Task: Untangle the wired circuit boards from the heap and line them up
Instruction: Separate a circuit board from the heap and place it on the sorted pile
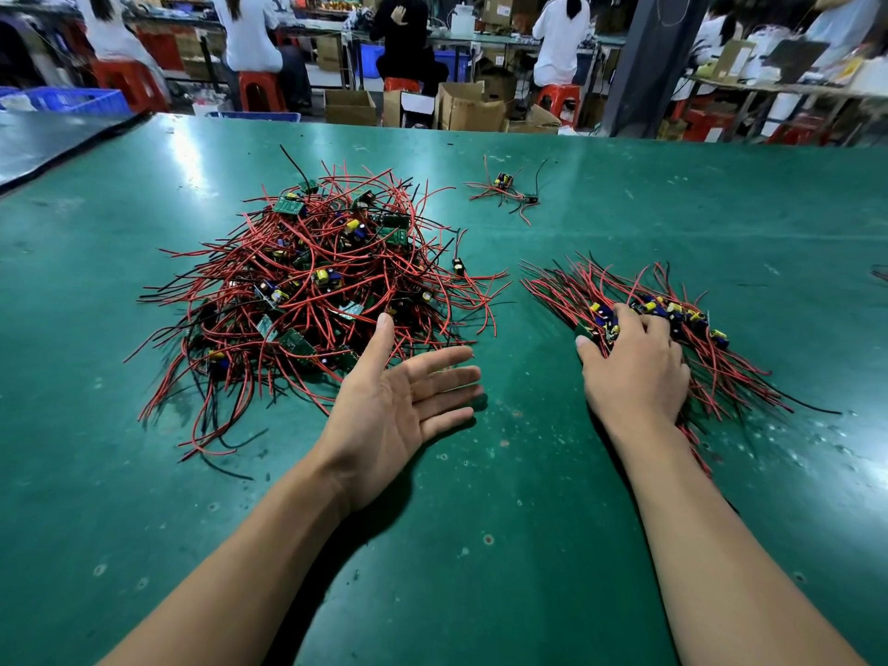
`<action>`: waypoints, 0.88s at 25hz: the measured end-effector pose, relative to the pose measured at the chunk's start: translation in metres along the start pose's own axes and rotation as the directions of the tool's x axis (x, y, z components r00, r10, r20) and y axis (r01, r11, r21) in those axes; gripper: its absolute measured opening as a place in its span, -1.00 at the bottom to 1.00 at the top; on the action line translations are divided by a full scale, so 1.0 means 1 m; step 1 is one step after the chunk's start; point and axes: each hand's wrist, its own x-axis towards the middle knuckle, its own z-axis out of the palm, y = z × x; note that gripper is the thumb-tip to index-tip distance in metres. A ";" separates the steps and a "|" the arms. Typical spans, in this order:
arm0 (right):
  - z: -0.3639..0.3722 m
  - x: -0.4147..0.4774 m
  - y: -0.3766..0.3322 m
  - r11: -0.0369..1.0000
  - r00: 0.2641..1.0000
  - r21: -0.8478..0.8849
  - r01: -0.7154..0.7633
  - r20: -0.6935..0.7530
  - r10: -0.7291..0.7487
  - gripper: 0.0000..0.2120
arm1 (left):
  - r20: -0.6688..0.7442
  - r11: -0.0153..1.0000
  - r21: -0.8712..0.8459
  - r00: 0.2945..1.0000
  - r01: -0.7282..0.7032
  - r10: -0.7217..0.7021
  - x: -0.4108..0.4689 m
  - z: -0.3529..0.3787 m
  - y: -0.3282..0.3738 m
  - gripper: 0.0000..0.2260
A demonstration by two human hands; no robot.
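A big heap (312,286) of small green circuit boards with red and black wires lies left of centre on the green table (480,545). To the right, a row of boards (672,314) lies lined up, wires fanned out to both sides. My right hand (634,372) rests palm down on the near end of that row, its fingers lying over the boards. My left hand (399,401) hovers palm up beside the heap's near right edge, fingers straight and holding nothing.
A small cluster of two or three wired boards (504,189) lies apart at the back centre. A dark mat (48,141) covers the far left corner. Beyond the table's far edge stand cardboard boxes (461,108), red stools and seated people at benches.
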 end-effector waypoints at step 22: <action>0.021 -0.037 -0.041 0.835 0.850 0.352 0.422 0.165 -0.500 -0.83 | -0.206 0.187 0.975 0.785 0.117 0.584 -0.007 -0.004 0.000 -0.66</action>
